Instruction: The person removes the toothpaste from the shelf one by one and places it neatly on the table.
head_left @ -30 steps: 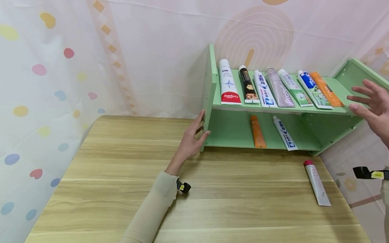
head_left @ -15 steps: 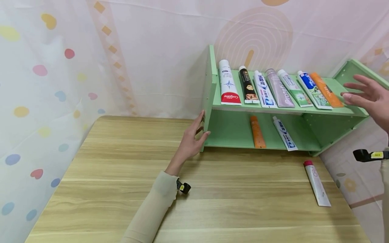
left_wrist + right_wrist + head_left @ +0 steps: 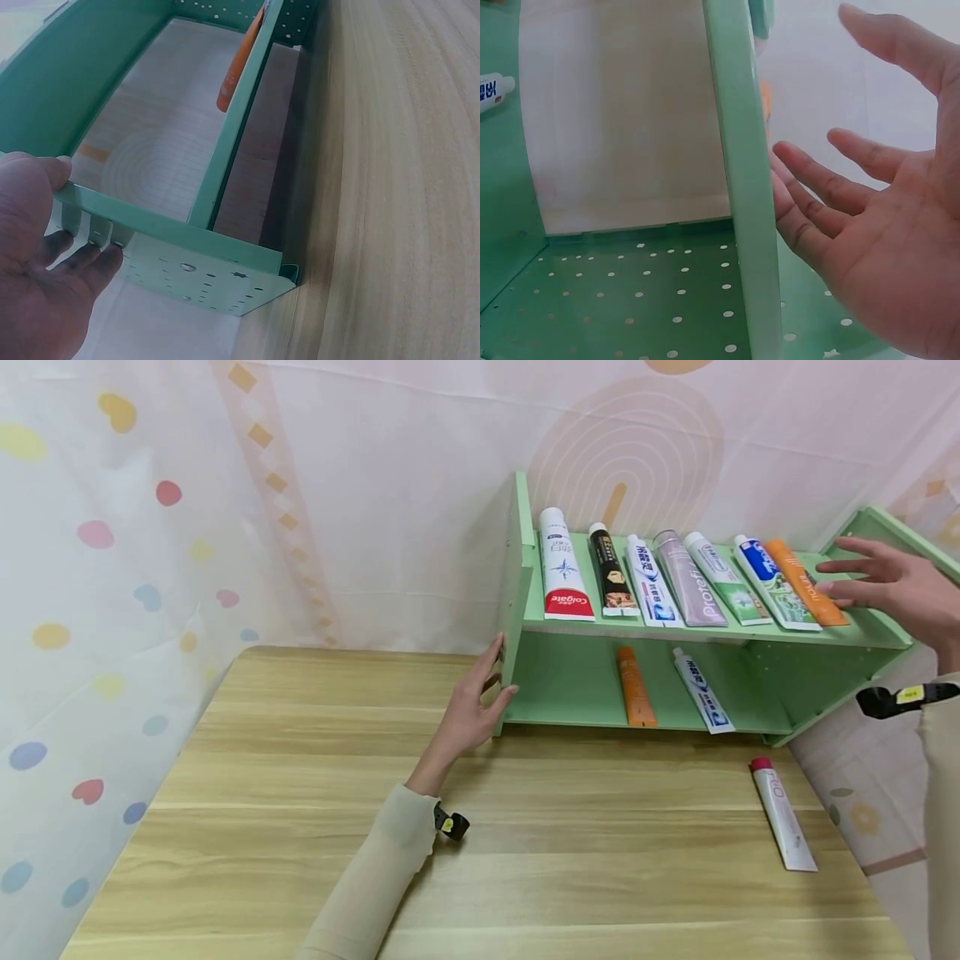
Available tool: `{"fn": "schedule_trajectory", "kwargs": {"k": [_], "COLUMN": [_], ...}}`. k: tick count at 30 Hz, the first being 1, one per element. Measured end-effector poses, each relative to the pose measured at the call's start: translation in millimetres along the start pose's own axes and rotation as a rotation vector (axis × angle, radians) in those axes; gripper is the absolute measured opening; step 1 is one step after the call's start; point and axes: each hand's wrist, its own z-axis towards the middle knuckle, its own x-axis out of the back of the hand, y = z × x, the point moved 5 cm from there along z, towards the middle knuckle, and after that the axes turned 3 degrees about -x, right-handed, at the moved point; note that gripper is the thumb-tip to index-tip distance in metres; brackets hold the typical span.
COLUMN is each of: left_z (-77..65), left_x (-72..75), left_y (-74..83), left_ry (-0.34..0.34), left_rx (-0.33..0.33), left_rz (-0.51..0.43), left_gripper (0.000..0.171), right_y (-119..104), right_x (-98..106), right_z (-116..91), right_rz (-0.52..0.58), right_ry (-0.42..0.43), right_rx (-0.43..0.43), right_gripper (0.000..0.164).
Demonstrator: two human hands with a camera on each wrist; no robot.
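Observation:
My left hand [image 3: 468,706] holds the left side panel of a green two-tier shelf [image 3: 566,677]. In the left wrist view, its thumb lies over the panel's front edge and its fingers are against the outer face. My right hand [image 3: 900,589] hovers over the right end of the top tier, fingers spread and holding nothing. Closest to it is an orange toothpaste tube [image 3: 806,585], beside a blue-and-green tube [image 3: 780,585]; whether the fingertips touch the orange one cannot be told. A row of several tubes leads left to a white-and-red Colgate tube [image 3: 566,564].
The lower tier carries a second orange tube [image 3: 636,687] and a white-and-blue tube [image 3: 703,690]. A white tube with a pink cap [image 3: 783,818] lies on the wooden table [image 3: 585,877], near its right edge. Patterned cloth [image 3: 390,510] hangs behind the shelf.
My right hand has moved left from beyond the shelf's right side to over the top tier, near the orange tube. My left hand and the tubes stay where they were.

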Motion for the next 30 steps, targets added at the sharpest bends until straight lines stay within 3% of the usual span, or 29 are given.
{"fn": "schedule_trajectory", "kwargs": {"k": [8, 24, 30], "left_z": [-0.9, -0.7, -1.0], "left_x": [1.0, 1.7, 0.7], "left_y": [0.8, 0.3, 1.7], "left_ry": [-0.004, 0.007, 0.011], "left_rx": [-0.001, -0.017, -0.031], "left_rz": [0.004, 0.011, -0.003], "left_gripper": [0.076, 0.077, 0.078], "right_y": [6.4, -7.9, -8.9], "right_x": [-0.5, 0.7, 0.8], "right_z": [17.5, 24.6, 25.2], "right_rz": [-0.041, -0.148, -0.132], "right_ry": [-0.060, -0.104, -0.182], "right_rx": [-0.030, -0.060, -0.114], "right_gripper": [0.083, 0.089, 0.091]}}
